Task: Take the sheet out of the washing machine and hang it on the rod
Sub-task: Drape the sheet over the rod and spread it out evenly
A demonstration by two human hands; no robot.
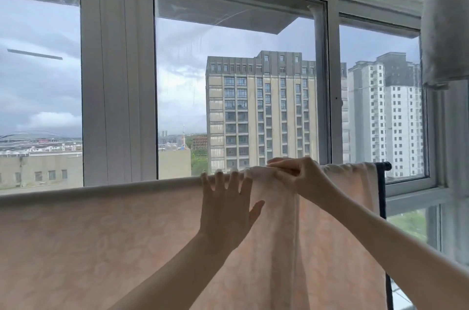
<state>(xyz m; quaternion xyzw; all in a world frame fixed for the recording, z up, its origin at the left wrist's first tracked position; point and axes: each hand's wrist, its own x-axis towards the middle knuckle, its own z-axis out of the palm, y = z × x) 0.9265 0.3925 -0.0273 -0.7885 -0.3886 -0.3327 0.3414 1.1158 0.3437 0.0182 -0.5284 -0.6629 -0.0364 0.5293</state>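
Window [238, 81] behind, sheet [101, 233] (on rod [383, 165]) under both hands' fingers [220, 180]

- Enclosed balcony of a high-rise flat — used for drying laundry.
- Sliding windows [241, 81] in pale frames; tower blocks [261, 111] and low rooftops [40, 155] outside, seen from well above.
- Pink sheet [101, 246] draped over a rod [384, 165]; grey cloth [444, 30] hanging upper right.

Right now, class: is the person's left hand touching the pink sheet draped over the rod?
Touching. The head view shows the left hand with spread fingers laid flat against the sheet just below the rod's line.
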